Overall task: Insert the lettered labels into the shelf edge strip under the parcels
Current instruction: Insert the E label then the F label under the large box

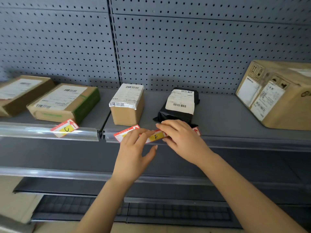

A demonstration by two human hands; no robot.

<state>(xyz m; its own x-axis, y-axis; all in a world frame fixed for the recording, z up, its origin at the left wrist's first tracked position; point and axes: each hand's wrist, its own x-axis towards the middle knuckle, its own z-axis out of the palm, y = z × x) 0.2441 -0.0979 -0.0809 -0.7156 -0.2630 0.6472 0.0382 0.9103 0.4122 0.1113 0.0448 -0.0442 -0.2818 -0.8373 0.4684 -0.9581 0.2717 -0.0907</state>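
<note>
1. Head view: F label (155,137) sits at the shelf edge strip (244,142) below the black parcel (175,116); bare shelf (218,115) lies rightward.
2. Right hand (182,140) fingers clamp it; left hand (134,148) fingers press, thumb apart.

Location: parcel storage or pick-up point fitted with retail-type racking. Indicators: grey perforated back panel (185,47); steel shelf (218,115) with clear edge strip (33,132) along its front edge; cardboard parcels (127,115) and a black mailer bag (175,115) bearing barcoded shipping slips; lettered labels (64,129) at the strip.
</note>
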